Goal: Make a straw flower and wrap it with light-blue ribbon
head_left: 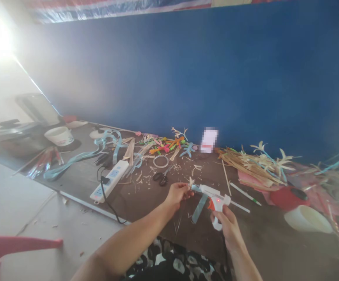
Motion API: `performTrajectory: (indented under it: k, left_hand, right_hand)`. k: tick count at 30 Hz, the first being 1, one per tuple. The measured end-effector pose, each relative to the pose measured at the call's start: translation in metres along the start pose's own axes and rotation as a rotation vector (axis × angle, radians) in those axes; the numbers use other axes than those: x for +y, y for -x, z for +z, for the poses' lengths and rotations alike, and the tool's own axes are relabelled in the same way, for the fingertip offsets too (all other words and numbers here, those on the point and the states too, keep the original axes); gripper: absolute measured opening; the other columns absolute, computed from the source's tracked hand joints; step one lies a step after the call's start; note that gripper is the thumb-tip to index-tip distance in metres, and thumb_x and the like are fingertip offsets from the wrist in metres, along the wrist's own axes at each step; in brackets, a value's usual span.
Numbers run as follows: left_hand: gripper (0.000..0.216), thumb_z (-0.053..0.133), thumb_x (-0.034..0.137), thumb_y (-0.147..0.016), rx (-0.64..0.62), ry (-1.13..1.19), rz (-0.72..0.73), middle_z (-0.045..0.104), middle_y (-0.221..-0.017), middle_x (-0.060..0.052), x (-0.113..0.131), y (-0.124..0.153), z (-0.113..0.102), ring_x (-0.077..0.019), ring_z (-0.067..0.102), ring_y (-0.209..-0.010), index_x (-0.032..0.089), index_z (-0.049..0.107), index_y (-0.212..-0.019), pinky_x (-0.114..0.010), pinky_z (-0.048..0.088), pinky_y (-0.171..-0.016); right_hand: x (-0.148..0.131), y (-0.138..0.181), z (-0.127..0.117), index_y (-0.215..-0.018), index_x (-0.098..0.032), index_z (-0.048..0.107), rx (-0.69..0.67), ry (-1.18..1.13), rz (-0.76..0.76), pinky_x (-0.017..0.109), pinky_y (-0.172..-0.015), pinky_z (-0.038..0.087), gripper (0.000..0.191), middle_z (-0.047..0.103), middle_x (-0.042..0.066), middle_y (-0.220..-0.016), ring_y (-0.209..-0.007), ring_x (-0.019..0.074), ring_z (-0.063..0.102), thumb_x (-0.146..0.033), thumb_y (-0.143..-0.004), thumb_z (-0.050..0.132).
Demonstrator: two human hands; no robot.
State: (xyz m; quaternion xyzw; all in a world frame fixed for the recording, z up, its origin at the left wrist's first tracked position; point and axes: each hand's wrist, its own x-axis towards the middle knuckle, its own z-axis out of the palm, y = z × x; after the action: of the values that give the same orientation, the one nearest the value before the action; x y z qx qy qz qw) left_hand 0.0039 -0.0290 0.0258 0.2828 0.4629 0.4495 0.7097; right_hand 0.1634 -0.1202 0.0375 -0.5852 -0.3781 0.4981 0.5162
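Observation:
My right hand [227, 223] is wrapped around the handle of a white glue gun [216, 197] with an orange trigger and a small lit red light. A glue stick [240, 206] pokes out of its back end. My left hand [176, 195] pinches a small pale flower [190, 182], seemingly made of dried strips. The gun's blue nozzle points left and sits right at the flower; whether they touch I cannot tell. On the table below the gun lies a light blue ribbon piece [200, 208]. Dark scissors [161, 178] lie beyond my left hand.
A white power strip [110, 182] with a black cord is on the left, near blue ribbon [78, 159] and a white tub [59, 136]. Colourful craft pieces [166, 146] line the blue wall [187, 78]. Dried husks [248, 166], a red round object [288, 197] and a cup [308, 219] are right.

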Motion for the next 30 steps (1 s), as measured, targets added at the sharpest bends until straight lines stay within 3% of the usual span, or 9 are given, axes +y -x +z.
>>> performTrajectory:
  k: [5, 9, 20, 30]
  left_hand:
    - [0.019, 0.069, 0.024, -0.057, -0.035, -0.003, 0.025, 0.062, -0.056, -0.005, -0.002, -0.001, -0.002, -0.0129, 0.059, -0.051, 0.01, 0.061, -0.066, -0.022, 0.042, -0.051]
    - [0.02, 0.069, 0.026, -0.057, -0.029, -0.008, 0.015, 0.062, -0.057, -0.005, -0.003, -0.001, -0.002, -0.0131, 0.059, -0.051, 0.01, 0.062, -0.067, -0.022, 0.043, -0.051]
    - [0.021, 0.068, 0.015, -0.055, -0.095, -0.016, -0.014, 0.066, -0.066, -0.007, 0.0, 0.0, -0.004, -0.0127, 0.06, -0.058, 0.01, 0.064, -0.076, -0.02, 0.043, -0.052]
    - [0.019, 0.068, 0.013, -0.056, -0.081, -0.036, -0.002, 0.063, -0.066, -0.006, -0.004, -0.004, -0.006, -0.012, 0.059, -0.058, 0.009, 0.064, -0.073, -0.019, 0.043, -0.049]
  right_hand:
    - [-0.003, 0.001, 0.005, -0.051, -0.018, 0.045, -0.02, 0.069, 0.003, 0.021, -0.04, 0.028, 0.02, 0.041, -0.005, -0.044, -0.04, 0.0087, 0.037, -0.031, -0.064, 0.053]
    - [0.001, -0.001, 0.01, -0.05, -0.019, 0.043, 0.037, 0.089, 0.004, 0.021, -0.037, 0.026, 0.02, 0.04, -0.005, -0.042, -0.038, 0.0086, 0.036, -0.033, -0.061, 0.052]
    - [0.014, -0.007, 0.008, -0.053, -0.019, 0.042, 0.08, 0.201, -0.013, 0.021, -0.038, 0.03, 0.018, 0.041, -0.005, -0.043, -0.039, 0.0091, 0.038, -0.031, -0.061, 0.052]
    - [0.016, -0.01, 0.005, -0.055, -0.02, 0.039, 0.093, 0.256, -0.038, 0.02, -0.038, 0.03, 0.016, 0.037, -0.007, -0.044, -0.04, 0.0085, 0.037, -0.029, -0.063, 0.049]
